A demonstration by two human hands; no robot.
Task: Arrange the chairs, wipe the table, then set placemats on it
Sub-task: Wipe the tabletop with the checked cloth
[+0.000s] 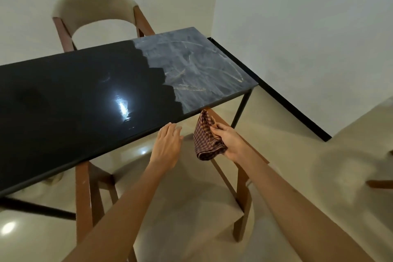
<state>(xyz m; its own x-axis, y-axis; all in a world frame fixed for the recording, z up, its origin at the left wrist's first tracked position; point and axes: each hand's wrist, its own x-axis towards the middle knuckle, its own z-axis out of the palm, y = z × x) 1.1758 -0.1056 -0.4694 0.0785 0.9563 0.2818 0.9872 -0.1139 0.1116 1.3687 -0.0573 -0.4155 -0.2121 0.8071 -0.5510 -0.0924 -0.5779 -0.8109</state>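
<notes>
the person is holding a checked cloth (207,138) bunched in the right hand (228,141), fingers curled round it, just off the near edge of the bench (63,95) and slightly below its top. the left hand (167,145) is hovering with fingers straight and relaxed, fingertips right by that same edge. the bench top is lying up and to the left of the cloth, its long axis running left to right, so wiping probably calls for lifting the right hand, the nearer one, onto it. a chair (191,208) is standing beneath both arms.

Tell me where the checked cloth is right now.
The checked cloth is bunched in the right hand, just below the table's near edge, right of the open left hand.
</notes>
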